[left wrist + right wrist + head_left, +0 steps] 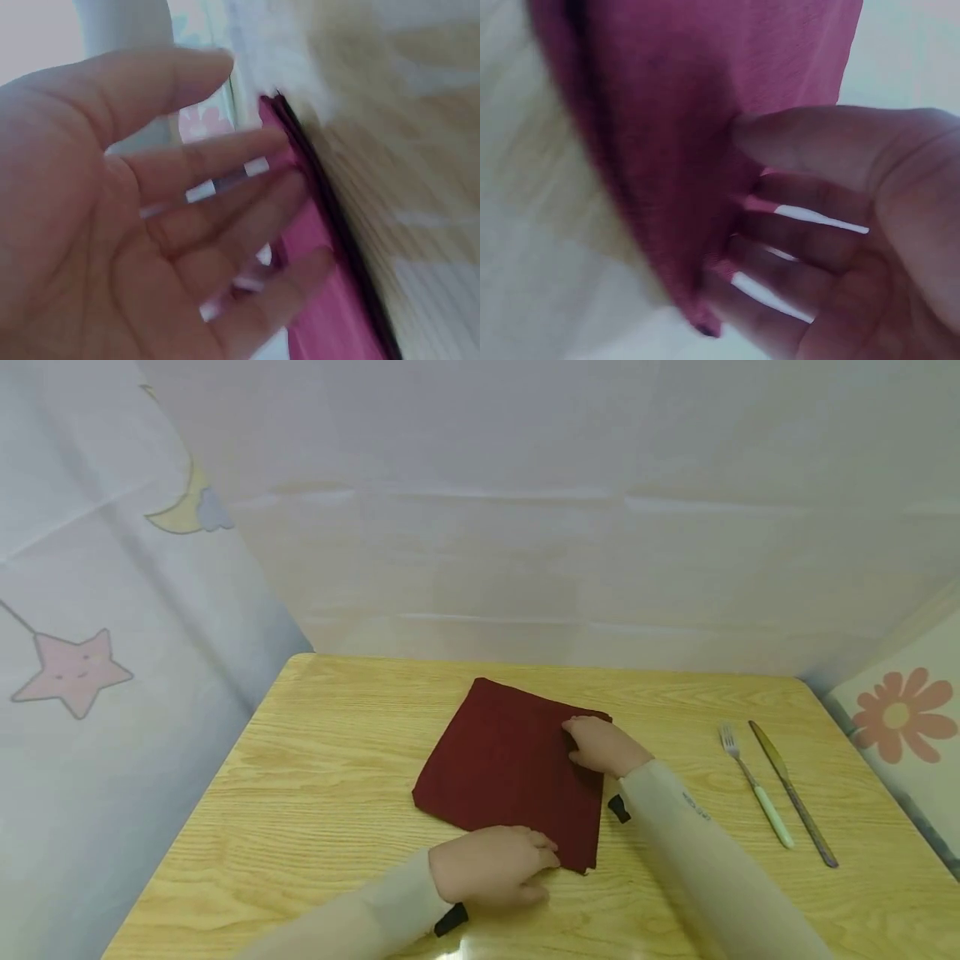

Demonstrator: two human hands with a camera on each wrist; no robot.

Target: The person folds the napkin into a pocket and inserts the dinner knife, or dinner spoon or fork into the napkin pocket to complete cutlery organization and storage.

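A dark red folded napkin (510, 760) lies as a diamond in the middle of the wooden table (315, 777). My left hand (495, 864) rests at its near corner, fingers fairly straight, fingertips (300, 187) touching the napkin's edge (322, 247). My right hand (596, 745) sits on the napkin's right corner. Its thumb (780, 135) and fingertips (750, 202) close on the cloth (675, 112), which bunches a little there. Both wrist views are blurred.
A fork with a pale handle (753, 781) and a table knife (791, 792) lie side by side at the table's right. Printed white sheets (75, 677) wall in the table at the left, back and right.
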